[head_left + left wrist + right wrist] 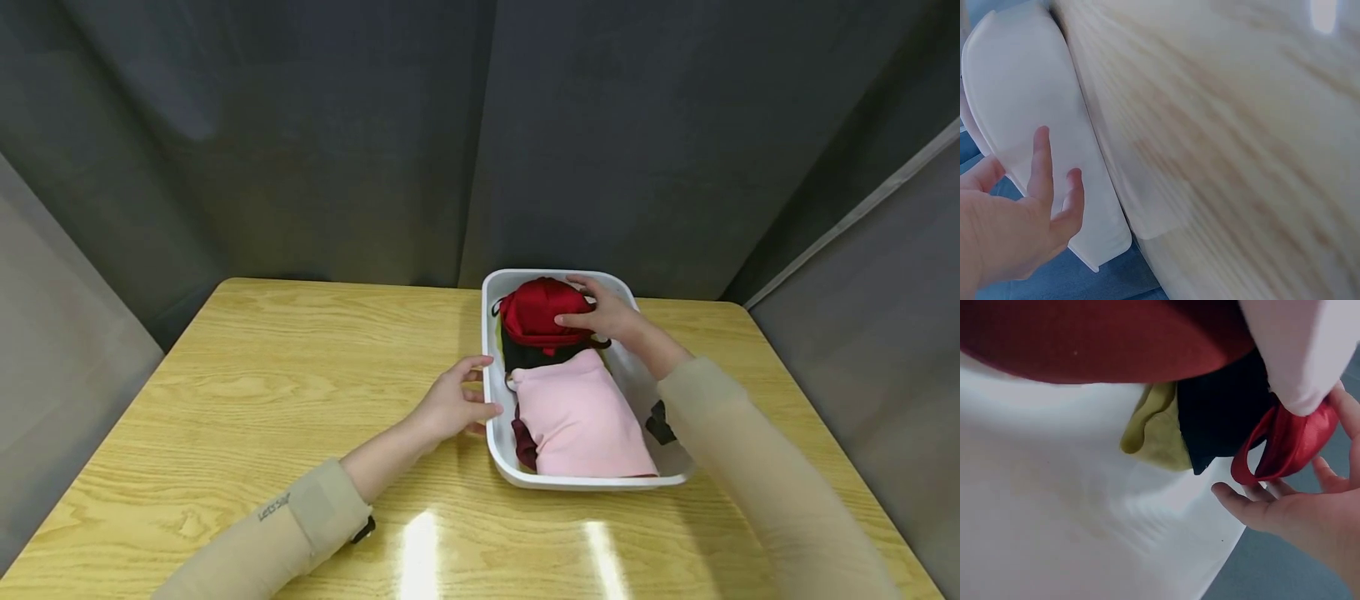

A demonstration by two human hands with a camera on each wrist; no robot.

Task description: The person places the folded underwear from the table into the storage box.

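In the head view a white plastic bin (492, 433) holds folded clothes. My right hand (609, 315) reaches into its far end, thumb and fingers spread against a bunched red satin piece (534, 310). The right wrist view shows fingertips beside the band of this red satin piece (1310, 440). Under it lie black cloth (1219, 412) and yellow-green cloth (1163, 434). My left hand (455, 398) is at the bin's left side, thumb near the rim. Its fingers extend along the outer wall in the left wrist view, where the hand (1019, 225) looks relaxed.
Pink folded cloth (581, 417) fills the near part of the bin, with dark maroon cloth (524, 442) beneath its left edge. The bin stands on a wooden table (300, 375) near its far edge. Grey curtains (337, 150) hang behind and at both sides.
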